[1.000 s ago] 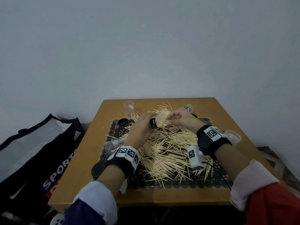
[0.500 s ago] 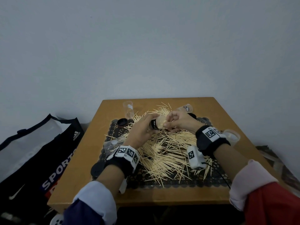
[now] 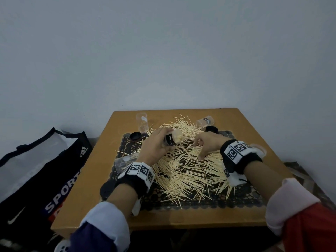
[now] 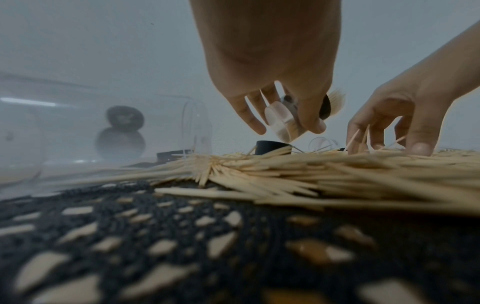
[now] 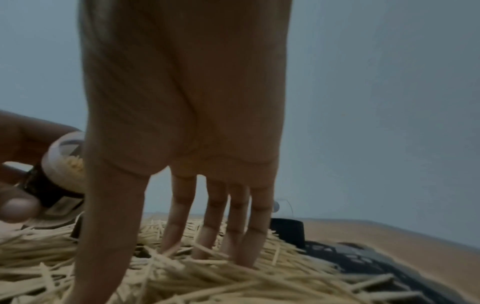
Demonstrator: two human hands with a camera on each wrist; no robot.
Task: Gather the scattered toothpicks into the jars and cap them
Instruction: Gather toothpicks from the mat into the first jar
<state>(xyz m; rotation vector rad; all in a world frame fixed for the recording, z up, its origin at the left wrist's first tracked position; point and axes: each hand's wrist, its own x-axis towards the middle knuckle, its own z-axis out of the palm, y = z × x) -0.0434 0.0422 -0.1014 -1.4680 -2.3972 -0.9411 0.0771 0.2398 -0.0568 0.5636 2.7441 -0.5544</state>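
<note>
My left hand [image 3: 154, 145] grips a small clear jar [image 3: 172, 140] with a black label, tilted with its mouth to the right and a bundle of toothpicks poking out. The same jar [image 4: 280, 121] shows under the fingers in the left wrist view, and its mouth [image 5: 64, 162] appears in the right wrist view. My right hand [image 3: 201, 145] is down on the scattered toothpick pile [image 3: 190, 171], right of the jar. Its fingers [image 5: 215, 226] are nearly straight, tips dug into the toothpicks. A few toothpicks stand up between the fingers of that right hand [image 4: 389, 115].
A black lace mat [image 3: 241, 199] on the wooden table [image 3: 87, 179] carries the pile. An empty jar [image 3: 142, 122] stands at the back left; another [image 3: 205, 121] lies at the back right. Black caps [image 3: 135, 136] [image 3: 211, 129] sit nearby. A sports bag [image 3: 36, 179] stands left of the table.
My right hand has left the jar's mouth and dropped down and right onto the toothpick pile. The left hand still holds the jar, shifted slightly left.
</note>
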